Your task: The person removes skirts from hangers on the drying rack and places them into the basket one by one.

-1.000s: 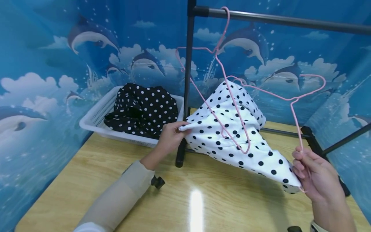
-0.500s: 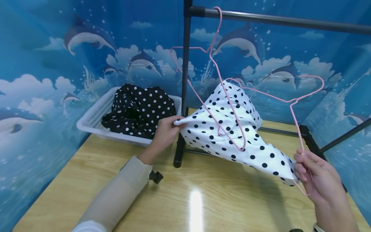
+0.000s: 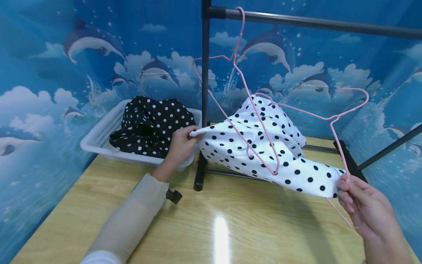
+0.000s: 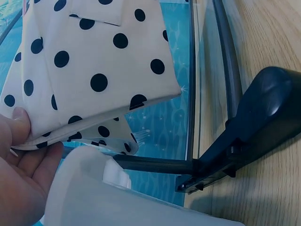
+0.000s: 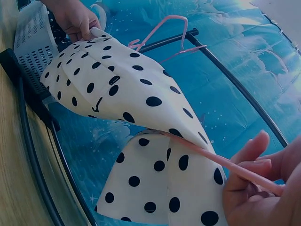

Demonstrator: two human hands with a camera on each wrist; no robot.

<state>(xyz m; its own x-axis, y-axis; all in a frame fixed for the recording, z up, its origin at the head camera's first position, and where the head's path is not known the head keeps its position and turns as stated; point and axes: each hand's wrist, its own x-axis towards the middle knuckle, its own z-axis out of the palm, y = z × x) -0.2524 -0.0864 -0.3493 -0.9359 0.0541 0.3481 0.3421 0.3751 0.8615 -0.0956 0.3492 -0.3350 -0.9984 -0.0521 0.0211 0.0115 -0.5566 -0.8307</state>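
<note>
A white garment with black polka dots (image 3: 250,143) is stretched between both hands in front of the rack. My left hand (image 3: 182,145) pinches its left edge between thumb and fingers; the left wrist view shows the thumb (image 4: 19,126) on top of the cloth. At the right, my right hand (image 3: 369,205) grips a pink clothes hanger (image 3: 334,117) by one arm, along with the garment's right edge. One hanger arm reaches behind the cloth, its end hidden, while another part (image 3: 341,214) sticks out below. In the right wrist view the pink wire (image 5: 225,162) runs under the fabric.
A second pink hanger (image 3: 245,88) hangs from the dark rack bar (image 3: 296,24) in front of the garment. Left of the rack's post (image 3: 205,66), a white basket (image 3: 99,141) holds a black garment with white dots (image 3: 165,121). All stand on a wooden table (image 3: 158,227).
My left hand has drawn the garment's edge slightly left and up. The right edge has lifted at my right hand, baring more pink wire below. The head view has shifted slightly right.
</note>
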